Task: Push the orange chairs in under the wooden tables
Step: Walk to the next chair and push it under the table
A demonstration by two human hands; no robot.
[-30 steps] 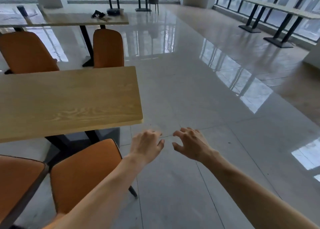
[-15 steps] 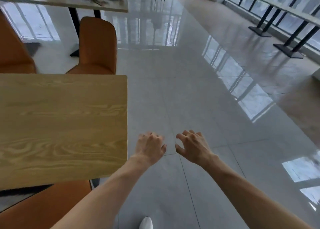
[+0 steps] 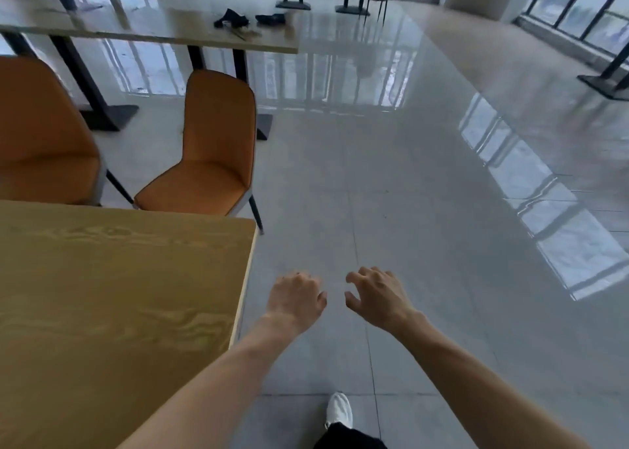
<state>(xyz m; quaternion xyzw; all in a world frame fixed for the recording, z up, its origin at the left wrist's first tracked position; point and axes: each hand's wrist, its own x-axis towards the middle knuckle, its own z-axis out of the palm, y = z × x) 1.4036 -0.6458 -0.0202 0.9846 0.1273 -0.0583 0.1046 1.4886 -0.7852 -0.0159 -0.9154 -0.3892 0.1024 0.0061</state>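
A wooden table [image 3: 112, 295] fills the lower left. Beyond its far edge stand two orange chairs: one [image 3: 211, 149] at the table's right corner, its seat front just under the tabletop edge, and another [image 3: 41, 135] at the far left. My left hand [image 3: 294, 300] and my right hand [image 3: 377, 297] hover side by side over the floor, right of the table's end. Both are empty, with fingers loosely curled and apart. Neither touches a chair or the table.
A second wooden table [image 3: 153, 28] with dark small items [image 3: 231, 18] stands behind the chairs on black legs. Glossy tiled floor [image 3: 425, 193] stretches to the right. More black-legged tables stand at the back and far right. My white shoe [image 3: 338, 409] shows at the bottom.
I have walked forward along the table's end. The near orange chairs have left the view, and the far chairs and back table have come closer. My hands stay empty.
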